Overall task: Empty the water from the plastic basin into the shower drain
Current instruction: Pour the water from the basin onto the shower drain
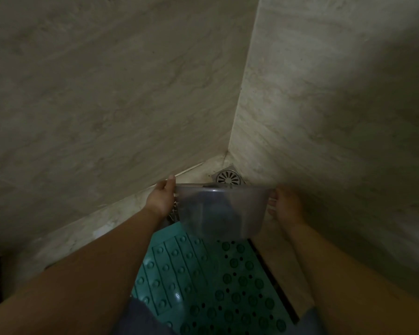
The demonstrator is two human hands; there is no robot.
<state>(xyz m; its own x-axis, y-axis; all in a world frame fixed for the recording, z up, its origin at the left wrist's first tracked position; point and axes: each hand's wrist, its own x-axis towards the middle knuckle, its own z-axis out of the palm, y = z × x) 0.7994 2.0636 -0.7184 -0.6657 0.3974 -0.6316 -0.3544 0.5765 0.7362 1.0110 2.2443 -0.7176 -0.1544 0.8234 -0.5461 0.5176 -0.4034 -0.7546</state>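
The plastic basin (221, 211) is held by its rim over the far end of the green mat (203, 286), tipped away towards the drain (228, 178) in the floor's far corner. The left hand (162, 198) is clenched on the left rim; the right hand (286, 206) is closed on the right rim, though blurred. Water cannot be made out inside. The pour is best done slowly, with the far lip lowered close over the grate, so that splashing onto the walls (107, 93) is avoided
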